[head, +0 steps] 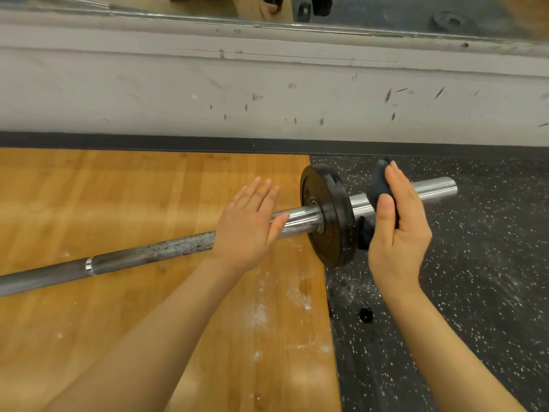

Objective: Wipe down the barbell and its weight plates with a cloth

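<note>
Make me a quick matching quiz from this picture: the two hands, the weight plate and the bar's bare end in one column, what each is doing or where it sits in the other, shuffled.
Things:
1. left hand
2. right hand
3. round black weight plate
4. shiny chrome sleeve end

States:
A. over the speckled black rubber floor
B. holds a dark cloth
C. open, on the steel bar shaft
D. upright on the bar, between the hands

Pairs: 1-C, 2-B, 3-D, 4-A
</note>
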`<action>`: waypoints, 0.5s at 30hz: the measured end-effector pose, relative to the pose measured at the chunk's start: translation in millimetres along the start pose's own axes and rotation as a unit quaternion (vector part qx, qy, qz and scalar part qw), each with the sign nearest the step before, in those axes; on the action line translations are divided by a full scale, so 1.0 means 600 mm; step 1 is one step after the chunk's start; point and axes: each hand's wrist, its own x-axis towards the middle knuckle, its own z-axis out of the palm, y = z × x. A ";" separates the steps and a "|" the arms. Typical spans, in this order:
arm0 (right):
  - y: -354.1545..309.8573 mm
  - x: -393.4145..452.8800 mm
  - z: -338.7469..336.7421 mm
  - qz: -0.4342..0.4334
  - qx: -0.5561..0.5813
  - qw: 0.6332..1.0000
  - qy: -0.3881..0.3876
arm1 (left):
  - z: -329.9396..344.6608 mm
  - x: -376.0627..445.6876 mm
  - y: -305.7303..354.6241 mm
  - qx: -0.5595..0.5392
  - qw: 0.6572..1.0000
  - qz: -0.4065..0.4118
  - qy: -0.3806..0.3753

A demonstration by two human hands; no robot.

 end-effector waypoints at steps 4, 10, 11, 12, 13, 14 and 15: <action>0.002 0.042 0.047 -0.001 0.000 0.995 -0.101 | 0.014 -0.035 -0.002 -0.002 0.999 -0.042 -0.026; 0.024 0.074 0.077 -0.014 -0.040 0.979 -0.200 | 0.039 -0.023 -0.004 0.000 0.997 -0.080 0.005; 0.026 0.075 0.076 -0.013 -0.039 0.977 -0.211 | 0.044 -0.023 -0.003 -0.002 0.996 -0.084 0.010; 0.027 0.072 0.075 -0.009 -0.035 0.976 -0.217 | 0.049 -0.024 -0.004 -0.003 0.996 -0.086 0.014; 0.027 0.067 0.072 -0.005 -0.032 0.976 -0.216 | 0.053 -0.025 -0.004 -0.001 0.996 -0.086 0.021; 0.026 0.059 0.068 -0.001 -0.032 0.977 -0.210 | 0.055 -0.027 -0.003 0.002 0.996 -0.085 0.028; 0.024 0.049 0.064 0.002 -0.033 0.979 -0.200 | 0.057 -0.029 -0.001 0.008 0.996 -0.086 0.035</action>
